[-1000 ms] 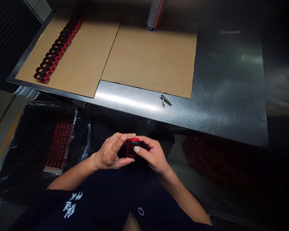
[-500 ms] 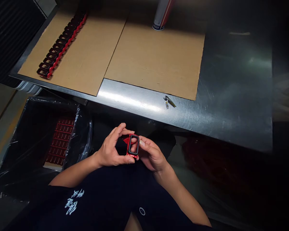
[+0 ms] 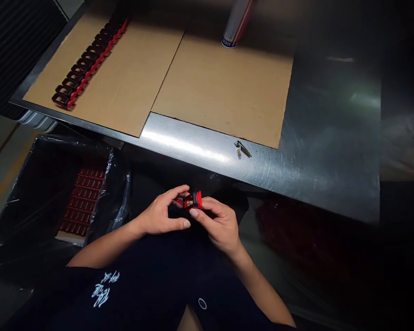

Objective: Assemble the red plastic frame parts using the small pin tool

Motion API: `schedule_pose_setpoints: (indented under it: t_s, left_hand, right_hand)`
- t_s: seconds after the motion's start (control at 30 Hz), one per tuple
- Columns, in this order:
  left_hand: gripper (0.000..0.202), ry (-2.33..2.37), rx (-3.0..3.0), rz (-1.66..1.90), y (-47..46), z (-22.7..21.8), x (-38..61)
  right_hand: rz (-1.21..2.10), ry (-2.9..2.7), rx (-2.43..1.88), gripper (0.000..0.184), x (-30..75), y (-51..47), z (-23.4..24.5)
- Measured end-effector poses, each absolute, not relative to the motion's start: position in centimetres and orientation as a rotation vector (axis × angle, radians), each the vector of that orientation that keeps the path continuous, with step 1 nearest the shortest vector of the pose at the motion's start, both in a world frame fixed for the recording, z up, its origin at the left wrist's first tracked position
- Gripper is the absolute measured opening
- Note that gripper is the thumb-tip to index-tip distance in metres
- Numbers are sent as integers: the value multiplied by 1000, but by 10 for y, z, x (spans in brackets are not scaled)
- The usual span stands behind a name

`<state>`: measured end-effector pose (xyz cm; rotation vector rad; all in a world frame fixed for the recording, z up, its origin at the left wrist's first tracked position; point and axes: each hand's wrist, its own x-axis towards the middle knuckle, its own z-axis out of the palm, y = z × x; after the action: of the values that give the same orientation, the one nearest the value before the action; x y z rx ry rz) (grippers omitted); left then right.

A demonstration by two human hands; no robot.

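Observation:
Both my hands meet over my lap, below the table's front edge. My left hand [image 3: 162, 216] and my right hand [image 3: 219, 223] pinch a small red and black frame part [image 3: 192, 201] between their fingertips. The part lies tilted, nearly edge-on to me. A row of several like red and black frame parts [image 3: 86, 59] lies along the left cardboard sheet [image 3: 131, 87] on the table.
A steel table [image 3: 324, 151] carries a second cardboard sheet [image 3: 227, 87], a spray can [image 3: 236, 23] at its far edge and a small metal clip [image 3: 242, 148] near the front. A black-lined bin [image 3: 37, 197] at my left holds a tray of red parts [image 3: 81, 200].
The part faced me upright half a second ago; my fingers have turned it flatter, nearly edge-on. My hands stayed over my lap. The view shifted slightly.

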<state>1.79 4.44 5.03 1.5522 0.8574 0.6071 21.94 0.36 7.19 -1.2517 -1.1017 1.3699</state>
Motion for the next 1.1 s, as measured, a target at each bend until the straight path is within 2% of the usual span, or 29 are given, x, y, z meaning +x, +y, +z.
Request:
schedule_pose_setpoints:
  t_s: [0.1,0.33,0.47,0.6,0.63,0.7,0.77,1.1]
  left_hand:
    - [80,884,1401,562,44,54,18]
    - [87,993,1191,596,43,55,30]
    - [84,996,1124,718,42,50,31]
    - [78,940,1140,859,40,48,23]
    - [77,918,1158,872,39,49,21]
    - [77,890,1209,881,37,51,18]
    - [76,898,1275,862,35,54,16]
    - [77,839,1591,785,36,58,14]
  right_hand:
    - [1173,-1301,-1248,10,218,2,69]
    - [784,-1642,-1238,20,215,2,57]
    - [672,-1829,-1198,33,232,17,58]
    - [281,-1660,-1625,32,275,61,57]
    - [199,-1589,-1803,39,288,73,55]
    - [144,-1499,-2090,66,308,95,51]
    - [168,-1431,-2247,76,320,109,45]
    - [151,-1288,-2176,43,329,110,32]
